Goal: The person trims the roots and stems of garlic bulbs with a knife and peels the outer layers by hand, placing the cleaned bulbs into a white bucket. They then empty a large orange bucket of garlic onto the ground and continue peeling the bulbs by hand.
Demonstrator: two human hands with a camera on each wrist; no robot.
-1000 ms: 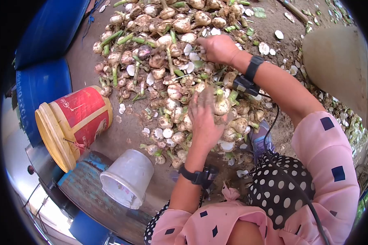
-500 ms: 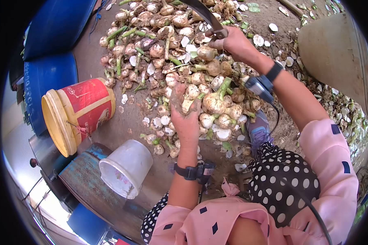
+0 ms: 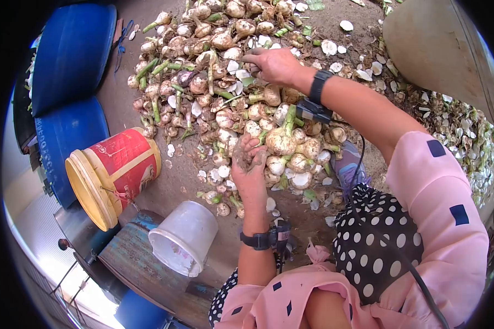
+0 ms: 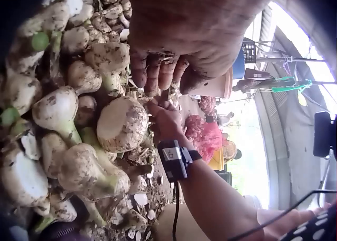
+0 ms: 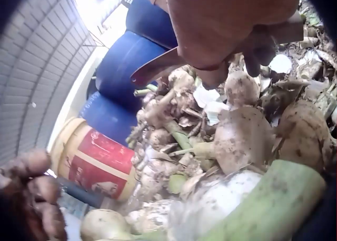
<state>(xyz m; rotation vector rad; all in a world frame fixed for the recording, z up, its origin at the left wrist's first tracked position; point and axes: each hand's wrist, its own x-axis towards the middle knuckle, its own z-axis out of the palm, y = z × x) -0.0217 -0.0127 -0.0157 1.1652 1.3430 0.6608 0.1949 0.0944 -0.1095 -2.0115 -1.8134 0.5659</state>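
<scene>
My right hand [image 3: 277,66] grips a knife [image 5: 155,67] over the far part of a heap of soil-caked, white bulbs [image 3: 233,118]. Its reddish-brown blade juts from the fist in the right wrist view, while in the head view it hardly shows. Palm up, my left hand [image 3: 250,167] hovers at the heap's near left side, fingers loosely bent with nothing visible in them. Beside it lies a large bulb [image 3: 281,141] with a thick green stem. The left wrist view shows a bulb [image 4: 122,125] with a flat white cut face just below the fingers.
White cut slices [image 3: 329,47] litter the soil right of the heap. A red and yellow bucket [image 3: 121,172] lies tipped at left, near a white bucket [image 3: 189,233]. Blue barrels [image 3: 74,60] stand behind them; a large beige container [image 3: 439,49] is at upper right.
My left hand has drawn back left from the green-stemmed bulb and turned palm up. The right hand lifted, showing the knife's dark curved blade, and then lowered toward the far bulbs again.
</scene>
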